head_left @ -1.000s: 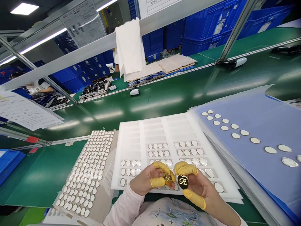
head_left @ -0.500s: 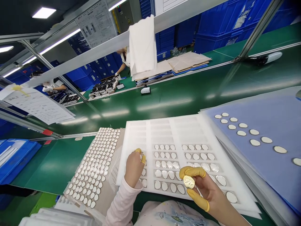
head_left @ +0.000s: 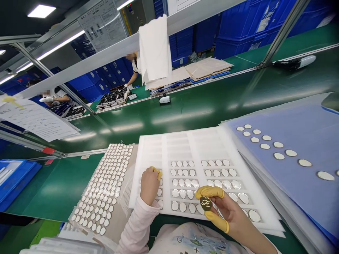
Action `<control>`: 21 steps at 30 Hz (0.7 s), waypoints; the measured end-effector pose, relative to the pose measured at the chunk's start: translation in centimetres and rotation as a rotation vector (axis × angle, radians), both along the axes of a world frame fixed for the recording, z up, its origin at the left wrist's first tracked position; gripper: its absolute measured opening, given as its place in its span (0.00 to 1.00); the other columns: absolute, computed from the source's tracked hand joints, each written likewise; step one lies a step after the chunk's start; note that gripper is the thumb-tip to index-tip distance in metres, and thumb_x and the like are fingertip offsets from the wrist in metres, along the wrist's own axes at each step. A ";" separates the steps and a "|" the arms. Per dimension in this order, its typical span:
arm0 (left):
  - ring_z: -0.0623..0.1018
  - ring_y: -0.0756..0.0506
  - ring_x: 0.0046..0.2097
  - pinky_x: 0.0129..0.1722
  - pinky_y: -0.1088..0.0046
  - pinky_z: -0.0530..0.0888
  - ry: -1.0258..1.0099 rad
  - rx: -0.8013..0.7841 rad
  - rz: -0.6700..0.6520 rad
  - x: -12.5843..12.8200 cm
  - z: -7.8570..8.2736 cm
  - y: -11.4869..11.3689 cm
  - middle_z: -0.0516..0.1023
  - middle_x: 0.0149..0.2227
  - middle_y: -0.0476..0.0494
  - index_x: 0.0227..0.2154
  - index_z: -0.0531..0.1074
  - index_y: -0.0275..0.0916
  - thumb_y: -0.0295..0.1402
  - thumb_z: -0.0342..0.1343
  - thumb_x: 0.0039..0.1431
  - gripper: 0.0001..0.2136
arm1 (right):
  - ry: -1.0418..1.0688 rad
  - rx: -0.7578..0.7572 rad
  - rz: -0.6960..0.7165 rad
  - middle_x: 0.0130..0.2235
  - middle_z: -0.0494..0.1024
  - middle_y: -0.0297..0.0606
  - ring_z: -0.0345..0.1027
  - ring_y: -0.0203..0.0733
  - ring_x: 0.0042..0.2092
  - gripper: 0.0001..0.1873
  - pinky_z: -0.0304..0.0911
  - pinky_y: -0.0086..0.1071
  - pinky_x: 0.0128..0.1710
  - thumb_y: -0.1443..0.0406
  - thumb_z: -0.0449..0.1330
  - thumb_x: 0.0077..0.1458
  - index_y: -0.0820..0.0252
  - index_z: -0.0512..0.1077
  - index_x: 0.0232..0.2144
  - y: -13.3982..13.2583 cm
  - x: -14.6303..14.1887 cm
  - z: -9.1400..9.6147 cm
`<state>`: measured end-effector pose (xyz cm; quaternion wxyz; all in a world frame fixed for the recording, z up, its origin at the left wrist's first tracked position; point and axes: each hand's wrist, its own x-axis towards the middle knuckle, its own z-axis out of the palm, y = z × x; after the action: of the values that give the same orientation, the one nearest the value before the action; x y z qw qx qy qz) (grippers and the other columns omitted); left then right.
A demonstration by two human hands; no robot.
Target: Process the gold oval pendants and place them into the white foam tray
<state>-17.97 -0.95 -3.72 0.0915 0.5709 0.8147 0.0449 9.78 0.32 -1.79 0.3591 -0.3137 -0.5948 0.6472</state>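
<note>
- You're pinching the gold disc (head_left: 206, 203) by its rim in your right hand (head_left: 225, 209), just above the lower edge of the white foam tray (head_left: 185, 148). Its black face, with a gold script letter, is turned up.
- It looks light and stiff, but the polished face will likely mark easily and may slip. Keep your hold on the rim, away from the face.
- Your right thumb and forefinger close on it through yellow finger cots (head_left: 209, 192).
- Your left hand (head_left: 149, 186) is curled closed over the tray's left-hand slots, with its cots at the fingertips. Whether it holds anything is hidden.
- Rows of silver discs (head_left: 182, 193) sit in the tray's recesses, and the upper recesses hold none.
- Left of the tray, a sheet of small discs (head_left: 100, 187) lies packed in rows on the green belt (head_left: 53, 187).
- To the right, pale ovals (head_left: 278, 145) lie in rows on a blue sheet (head_left: 299, 120).
- Across the belt, two co-workers (head_left: 134, 67) work at a far bench, with blue crates (head_left: 238, 35) behind them.
</note>
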 end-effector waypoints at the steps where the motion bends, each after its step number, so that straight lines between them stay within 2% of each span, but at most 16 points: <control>1: 0.77 0.40 0.47 0.48 0.63 0.70 -0.003 0.017 0.002 0.2 0.3 -0.2 0.77 0.44 0.37 0.36 0.77 0.37 0.25 0.47 0.67 0.13 | 0.006 0.003 0.005 0.44 0.77 0.41 0.71 0.43 0.39 0.14 0.69 0.40 0.42 0.51 0.64 0.59 0.48 0.74 0.43 0.0 0.1 0.0; 3: 0.76 0.42 0.49 0.50 0.65 0.70 -0.087 0.088 -0.020 0.9 1.1 -0.7 0.76 0.46 0.38 0.40 0.77 0.38 0.25 0.45 0.68 0.14 | 0.025 0.013 0.018 0.44 0.77 0.41 0.70 0.42 0.38 0.13 0.69 0.40 0.42 0.52 0.64 0.59 0.48 0.74 0.44 0.2 0.2 -0.2; 4: 0.76 0.42 0.49 0.50 0.66 0.71 -0.198 0.136 -0.060 1.4 1.6 -1.0 0.77 0.46 0.39 0.42 0.77 0.39 0.26 0.45 0.68 0.13 | 0.036 0.023 0.032 0.43 0.77 0.42 0.70 0.42 0.37 0.13 0.70 0.40 0.42 0.53 0.64 0.59 0.48 0.74 0.45 0.3 0.3 -0.3; 7: 0.76 0.44 0.44 0.47 0.68 0.71 -0.730 0.219 -0.268 3.4 3.3 -2.1 0.78 0.40 0.41 0.40 0.77 0.39 0.34 0.49 0.69 0.11 | 0.073 0.081 0.076 0.41 0.76 0.41 0.68 0.42 0.36 0.13 0.70 0.40 0.42 0.56 0.64 0.61 0.46 0.73 0.48 0.6 0.1 -0.8; 9: 0.76 0.45 0.39 0.44 0.70 0.71 -1.041 0.167 -0.382 4.9 4.1 -2.6 0.78 0.35 0.42 0.36 0.78 0.38 0.41 0.53 0.67 0.13 | 0.093 0.131 0.081 0.41 0.74 0.39 0.66 0.41 0.34 0.13 0.70 0.39 0.40 0.57 0.63 0.62 0.44 0.73 0.49 0.7 -0.2 -1.0; 12: 0.71 0.48 0.33 0.37 0.73 0.69 -1.318 0.079 -0.379 7.1 4.8 -2.8 0.76 0.31 0.44 0.31 0.76 0.37 0.49 0.62 0.57 0.18 | 0.072 0.222 0.033 0.41 0.73 0.38 0.63 0.39 0.31 0.12 0.68 0.36 0.36 0.59 0.64 0.61 0.43 0.72 0.47 0.6 -0.7 -1.1; 13: 0.69 0.49 0.32 0.35 0.74 0.68 -1.371 0.066 -0.349 7.8 4.8 -2.7 0.75 0.30 0.45 0.29 0.74 0.37 0.51 0.64 0.54 0.19 | 0.049 0.256 0.010 0.41 0.73 0.38 0.62 0.39 0.31 0.12 0.68 0.36 0.35 0.60 0.65 0.60 0.44 0.73 0.47 0.5 -0.8 -1.0; 15: 0.66 0.51 0.30 0.32 0.75 0.66 -1.437 0.043 -0.286 8.8 4.9 -2.5 0.73 0.29 0.47 0.28 0.71 0.37 0.53 0.63 0.54 0.21 | 0.003 0.316 -0.032 0.40 0.73 0.38 0.62 0.39 0.31 0.13 0.67 0.36 0.34 0.61 0.66 0.59 0.44 0.73 0.46 0.5 -0.9 -0.8; 18: 0.63 0.52 0.27 0.29 0.76 0.64 -1.452 0.018 -0.236 9.6 5.0 -2.4 0.68 0.25 0.49 0.25 0.67 0.37 0.57 0.55 0.59 0.24 | -0.031 0.364 -0.060 0.39 0.73 0.38 0.62 0.40 0.31 0.11 0.67 0.36 0.33 0.61 0.65 0.60 0.43 0.73 0.45 0.5 -0.7 -0.4; 21: 0.63 0.52 0.25 0.27 0.75 0.64 -1.404 0.018 -0.213 9.6 5.1 -2.4 0.65 0.22 0.50 0.22 0.64 0.38 0.63 0.49 0.59 0.29 | -0.045 0.359 -0.052 0.38 0.73 0.37 0.62 0.39 0.30 0.09 0.67 0.36 0.33 0.60 0.65 0.60 0.45 0.74 0.43 0.6 -0.5 -0.2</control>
<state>-8.38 -3.34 1.33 0.5940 0.4842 0.5028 0.3999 9.24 0.88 -2.03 0.4125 -0.2741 -0.7002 0.5142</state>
